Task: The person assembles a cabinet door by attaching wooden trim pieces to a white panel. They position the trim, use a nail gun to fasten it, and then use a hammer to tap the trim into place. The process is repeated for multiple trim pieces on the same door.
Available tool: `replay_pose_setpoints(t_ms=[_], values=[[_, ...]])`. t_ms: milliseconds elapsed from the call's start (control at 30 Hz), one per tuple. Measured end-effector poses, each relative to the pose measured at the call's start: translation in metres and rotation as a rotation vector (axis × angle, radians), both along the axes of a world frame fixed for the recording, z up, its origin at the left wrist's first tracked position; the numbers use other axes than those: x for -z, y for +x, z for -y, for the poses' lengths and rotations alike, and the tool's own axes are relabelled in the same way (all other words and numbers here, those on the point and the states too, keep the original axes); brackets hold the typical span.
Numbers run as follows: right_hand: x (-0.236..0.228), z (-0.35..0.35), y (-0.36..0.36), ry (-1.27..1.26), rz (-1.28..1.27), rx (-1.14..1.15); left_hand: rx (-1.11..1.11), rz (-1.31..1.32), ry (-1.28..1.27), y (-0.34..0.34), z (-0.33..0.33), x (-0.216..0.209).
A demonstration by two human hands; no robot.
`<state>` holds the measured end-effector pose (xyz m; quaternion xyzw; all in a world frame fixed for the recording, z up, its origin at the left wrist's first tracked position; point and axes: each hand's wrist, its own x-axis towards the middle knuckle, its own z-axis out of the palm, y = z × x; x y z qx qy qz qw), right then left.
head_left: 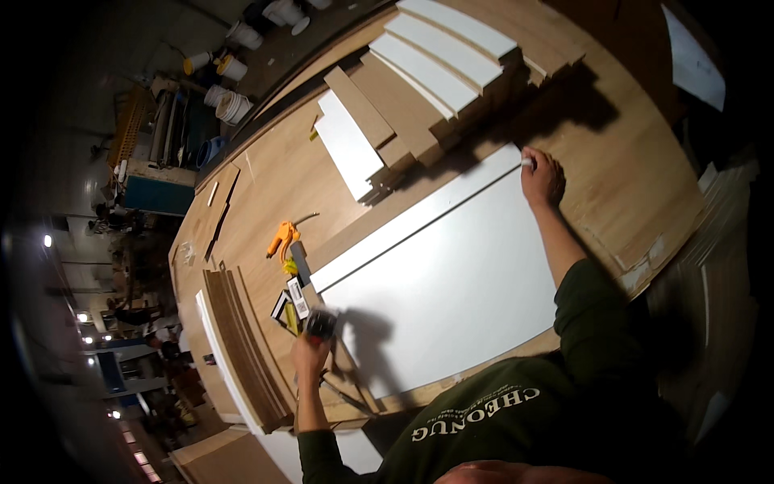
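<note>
A large white panel (443, 298) lies in front of me on the wooden workbench. Along its far edge runs a narrow white strip (419, 216), with a dark line between the two. My right hand (543, 179) is closed at the strip's far right corner, thumb and fingers pinching its end. At the panel's left end my left hand (310, 353) is wrapped around a black power tool (321, 323) with a bit of red. The tool is slightly blurred, so its exact kind is unclear. It casts a shadow onto the panel.
An orange air blow gun (284, 239) lies beyond the left hand, near a labelled box (298, 298). Stacked white and brown boards (443, 64) occupy the far side. Upright-edged brown strips (250, 347) stand at the left. White buckets (234, 107) sit on the floor beyond.
</note>
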<state>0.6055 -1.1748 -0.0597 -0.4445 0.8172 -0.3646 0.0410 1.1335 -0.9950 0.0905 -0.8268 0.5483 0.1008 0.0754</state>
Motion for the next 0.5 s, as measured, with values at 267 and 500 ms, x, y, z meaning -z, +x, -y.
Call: replay_pose_setpoints(t_ms=[267, 500], values=[[-0.016, -0.011, 0.057, -0.297, -0.160, -0.262, -0.298, -0.027, -0.458, 0.069, -0.109, 0.041], [-0.104, 0.037, 0.154, -0.533, -0.231, -0.746, -0.484, 0.070, -0.449, 0.127, -0.144, 0.095]])
